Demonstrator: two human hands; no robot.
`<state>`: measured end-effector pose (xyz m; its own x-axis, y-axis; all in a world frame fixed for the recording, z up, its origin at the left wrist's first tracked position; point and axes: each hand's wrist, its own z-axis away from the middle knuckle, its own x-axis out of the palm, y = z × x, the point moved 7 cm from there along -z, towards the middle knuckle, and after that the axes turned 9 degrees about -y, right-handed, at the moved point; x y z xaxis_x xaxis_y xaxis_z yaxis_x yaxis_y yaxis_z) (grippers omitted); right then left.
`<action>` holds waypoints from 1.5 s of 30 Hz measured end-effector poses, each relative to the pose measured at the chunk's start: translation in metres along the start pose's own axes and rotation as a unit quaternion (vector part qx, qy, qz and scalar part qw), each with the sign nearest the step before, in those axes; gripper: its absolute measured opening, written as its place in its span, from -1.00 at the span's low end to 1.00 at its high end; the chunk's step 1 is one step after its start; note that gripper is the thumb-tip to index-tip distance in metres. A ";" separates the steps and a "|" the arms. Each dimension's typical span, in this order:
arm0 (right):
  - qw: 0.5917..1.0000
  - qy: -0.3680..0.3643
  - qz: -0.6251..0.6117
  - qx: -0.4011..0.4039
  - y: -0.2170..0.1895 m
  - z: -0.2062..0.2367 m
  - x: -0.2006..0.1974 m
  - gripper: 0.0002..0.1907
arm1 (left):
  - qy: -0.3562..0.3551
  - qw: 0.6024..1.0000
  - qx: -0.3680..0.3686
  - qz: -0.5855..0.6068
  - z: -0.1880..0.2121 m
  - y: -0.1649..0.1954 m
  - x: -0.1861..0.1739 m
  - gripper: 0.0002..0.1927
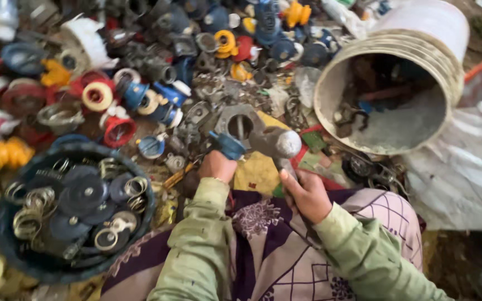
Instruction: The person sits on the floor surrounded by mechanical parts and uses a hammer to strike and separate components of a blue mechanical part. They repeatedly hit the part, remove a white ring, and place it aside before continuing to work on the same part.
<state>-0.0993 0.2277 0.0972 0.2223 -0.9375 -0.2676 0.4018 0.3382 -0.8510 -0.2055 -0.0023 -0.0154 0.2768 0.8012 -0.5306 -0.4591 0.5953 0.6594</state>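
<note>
Your right hand [308, 195] is holding a hammer [277, 144] tight at the middle. Your left hand [216, 165] is gripping a blue part [228, 145], with the white bucket [419, 28] lying at two o'clock.

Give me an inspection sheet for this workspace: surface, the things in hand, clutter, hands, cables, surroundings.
Surface: ground with a yellow sheet under the work spot; mostly covered by parts.
Things in hand: hammer with a worn metal head, gripped by the handle; small blue part held over a grey metal housing.
Clutter: dense heap of red, blue, yellow and grey valve-like parts; dark round basin filled with metal rings and dark discs.
Hands: left hand closed on the blue part; right hand closed on the hammer handle.
Cables: nothing seen.
Surroundings: tipped white bucket holding dark scrap; white sacking at the right.
</note>
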 end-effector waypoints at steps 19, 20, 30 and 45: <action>0.962 -0.064 0.266 -0.009 0.120 -0.039 0.016 -0.50 | 0.004 1.000 0.023 0.011 -0.010 -0.018 0.009 -0.64; 0.931 -0.097 0.351 0.027 0.116 -0.031 0.022 -0.45 | -0.036 0.997 0.025 0.057 -0.007 -0.021 0.008 -0.63; 0.852 0.110 0.511 0.034 0.022 -0.111 -0.190 -0.31 | -0.003 0.870 0.062 0.490 0.146 -0.041 -0.055 -0.79; 0.557 0.045 0.780 0.281 0.059 -0.248 -0.376 -0.70 | 0.024 0.905 -0.023 0.423 0.100 -0.101 -0.014 -0.82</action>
<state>-0.3795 0.5802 0.0351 0.6553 0.5419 -0.5263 0.0021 0.6954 0.7186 -0.0787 -0.0671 -0.0212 -0.2278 0.9649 0.1309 -0.5243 -0.2349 0.8185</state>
